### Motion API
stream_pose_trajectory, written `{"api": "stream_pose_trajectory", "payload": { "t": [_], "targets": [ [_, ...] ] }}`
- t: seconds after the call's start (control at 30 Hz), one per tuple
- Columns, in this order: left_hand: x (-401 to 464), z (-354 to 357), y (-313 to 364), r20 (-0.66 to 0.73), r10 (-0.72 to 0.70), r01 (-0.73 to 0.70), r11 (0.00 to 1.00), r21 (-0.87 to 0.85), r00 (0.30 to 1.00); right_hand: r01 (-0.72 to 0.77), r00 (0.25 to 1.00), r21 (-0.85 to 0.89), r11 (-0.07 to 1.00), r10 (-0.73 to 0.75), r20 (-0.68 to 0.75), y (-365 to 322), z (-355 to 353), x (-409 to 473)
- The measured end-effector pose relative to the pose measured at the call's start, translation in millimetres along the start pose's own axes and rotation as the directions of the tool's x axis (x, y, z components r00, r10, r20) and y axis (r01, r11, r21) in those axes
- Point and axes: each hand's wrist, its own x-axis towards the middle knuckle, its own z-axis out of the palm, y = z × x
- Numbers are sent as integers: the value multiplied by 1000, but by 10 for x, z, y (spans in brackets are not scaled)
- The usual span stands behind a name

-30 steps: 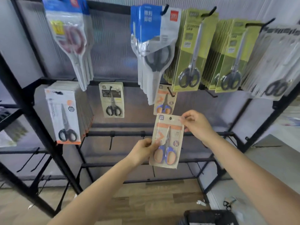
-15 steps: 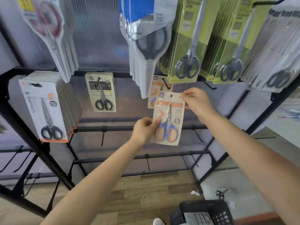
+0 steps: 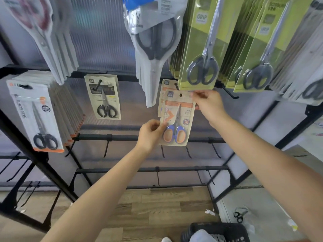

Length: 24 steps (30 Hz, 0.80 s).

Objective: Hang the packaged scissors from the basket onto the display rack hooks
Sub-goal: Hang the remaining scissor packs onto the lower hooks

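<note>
A carded pair of blue-and-orange scissors [image 3: 176, 119] is held upright in front of the display rack [image 3: 52, 173], just in front of a matching card [image 3: 166, 88] that already hangs on a black hook [image 3: 176, 86]; the held card's punched hole sits just below and to the right of that hook's tip, not on it. The left hand [image 3: 150, 135] pinches the card's lower left edge between thumb and curled fingers, at about 8 o'clock from the card's middle. The right hand [image 3: 208, 103] pinches the upper right corner, at about 2 o'clock. Directly above, at 12 o'clock, hang green-carded scissors with grey handles [image 3: 202, 49], their lower edge just over the right hand, and at 11 o'clock a white-and-blue pouch of black-handled scissors [image 3: 153, 41]. At 9 o'clock a small card with black-handled scissors [image 3: 104, 97] hangs alone, and farther left a thick stack of white-and-orange scissor packs [image 3: 40, 116]. Bare hooks line the rails below the card. At 5 o'clock, on the wooden floor [image 3: 153, 205], stands the black basket [image 3: 218, 229], and a loose pair of scissors [image 3: 238, 216] lies on the floor just to its right.
</note>
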Motion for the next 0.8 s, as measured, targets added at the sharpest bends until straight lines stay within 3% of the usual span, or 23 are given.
{"api": "stream_pose_trajectory", "payload": {
  "t": [0.5,0.7,0.8],
  "targets": [
    [224,158,-58,-82,-66,71,996,55,994,78,997,-99,992,-78,2,183,32,193],
    [469,234,18,-129,-68,85,987,136,989,196,977,-285,938,-213,-28,141,32,253],
    [603,246,36,-155,-84,108,983,151,984,239,967,-431,870,-254,23,190,58,281]
  ]
}}
